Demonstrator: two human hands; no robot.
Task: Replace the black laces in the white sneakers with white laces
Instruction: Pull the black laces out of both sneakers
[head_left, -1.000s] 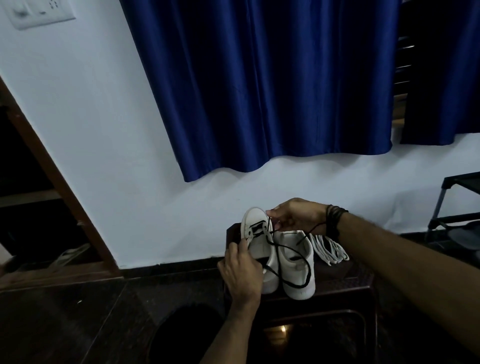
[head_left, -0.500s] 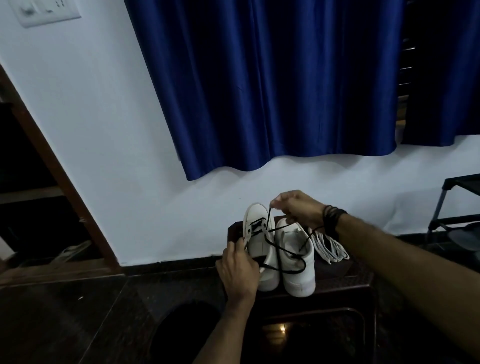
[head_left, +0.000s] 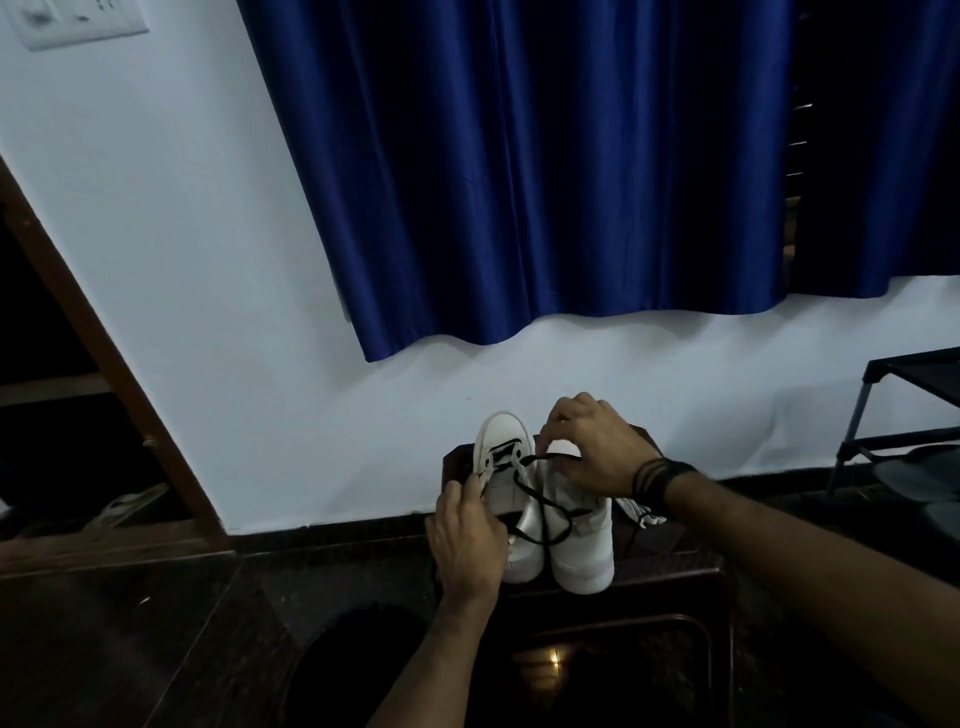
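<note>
Setting: white wall, blue curtain (head_left: 545, 171) hanging across the upper frame.
Surface: dark counter (head_left: 670, 577) at lower centre, carrying the white sneakers (head_left: 582, 551).
Left sneaker (head_left: 506, 436): black lace (head_left: 540, 512) running through only its far eyelets, slack looping over the pair.
Left hand (head_left: 467, 540): gripping that sneaker's near side, steadying it.
Right hand (head_left: 597, 452): pinching the lace beside the eyelets.
White laces (head_left: 641, 512): lying bundled right of the pair.
Advice: keep bracing the shoe; draw lace straight out, one eyelet at a time.
</note>
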